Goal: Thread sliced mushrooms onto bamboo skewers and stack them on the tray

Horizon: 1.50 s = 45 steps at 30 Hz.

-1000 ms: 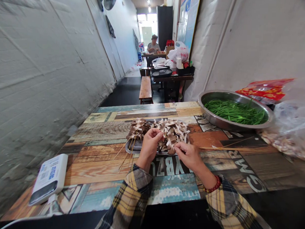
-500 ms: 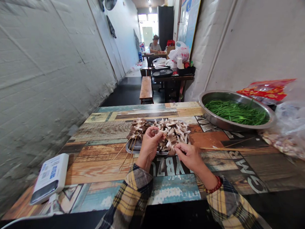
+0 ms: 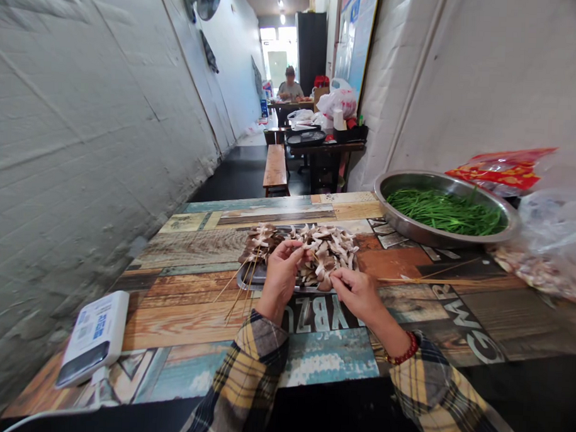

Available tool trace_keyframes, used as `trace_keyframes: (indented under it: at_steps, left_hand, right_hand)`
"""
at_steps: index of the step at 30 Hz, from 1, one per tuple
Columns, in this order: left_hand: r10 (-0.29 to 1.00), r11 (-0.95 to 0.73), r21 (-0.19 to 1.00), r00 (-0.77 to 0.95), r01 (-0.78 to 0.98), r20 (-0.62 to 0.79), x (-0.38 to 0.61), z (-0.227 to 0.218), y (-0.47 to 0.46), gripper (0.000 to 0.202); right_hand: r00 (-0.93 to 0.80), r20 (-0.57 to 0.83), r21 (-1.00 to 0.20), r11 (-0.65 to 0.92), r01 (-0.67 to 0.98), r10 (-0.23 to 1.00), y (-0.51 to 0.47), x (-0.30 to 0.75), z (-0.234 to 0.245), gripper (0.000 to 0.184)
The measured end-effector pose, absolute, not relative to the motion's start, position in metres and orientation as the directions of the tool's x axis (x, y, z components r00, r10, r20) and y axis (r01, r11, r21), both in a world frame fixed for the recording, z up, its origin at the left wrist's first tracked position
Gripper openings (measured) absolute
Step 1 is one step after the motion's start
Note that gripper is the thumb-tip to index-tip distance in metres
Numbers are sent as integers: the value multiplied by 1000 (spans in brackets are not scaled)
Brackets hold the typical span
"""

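Observation:
A metal tray (image 3: 260, 276) on the patterned table (image 3: 190, 313) holds a heap of cut mushroom pieces (image 3: 329, 246). Finished mushroom skewers (image 3: 261, 240) lie on the tray's left side, their sticks poking toward me. My left hand (image 3: 281, 275) is closed, pinching a mushroom piece at the near edge of the heap. My right hand (image 3: 356, 291) is closed in a pinch on a thin bamboo skewer, its tip pointing toward the left hand. Both hands hover over the tray's near edge.
A steel bowl of green chives (image 3: 446, 212) stands at the right rear. Loose skewers (image 3: 427, 281) lie right of the tray, plastic bags (image 3: 546, 250) beyond. A white device (image 3: 95, 335) sits near left. A person sits at a far table (image 3: 290, 87).
Both hands stay over the tray's near edge. My left hand's fingers have shifted slightly on the mushroom piece; nothing else has moved.

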<state>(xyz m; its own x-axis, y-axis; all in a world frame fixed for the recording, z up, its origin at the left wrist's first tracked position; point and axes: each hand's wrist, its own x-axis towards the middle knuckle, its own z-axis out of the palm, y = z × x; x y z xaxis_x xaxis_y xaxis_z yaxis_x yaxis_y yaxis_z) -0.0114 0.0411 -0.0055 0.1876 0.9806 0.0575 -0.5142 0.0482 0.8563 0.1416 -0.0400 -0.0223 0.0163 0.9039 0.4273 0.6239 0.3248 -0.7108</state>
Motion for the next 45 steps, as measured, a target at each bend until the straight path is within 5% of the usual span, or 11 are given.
trace_keyframes:
  at_steps: [19, 34, 45]
  left_hand:
    - [978, -132, 973, 133, -188, 159, -9, -4, 37, 10]
    - [939, -24, 991, 336, -133, 68, -8, -2, 30, 10]
    - [954, 9, 989, 297, -148, 36, -6, -6, 32, 26]
  right_hand:
    - [38, 389, -757, 296, 582, 921, -40, 143, -23, 24]
    - [55, 397, -759, 293, 581, 916, -39, 145, -28, 26]
    - [51, 389, -769, 294, 568, 920, -39, 145, -28, 23]
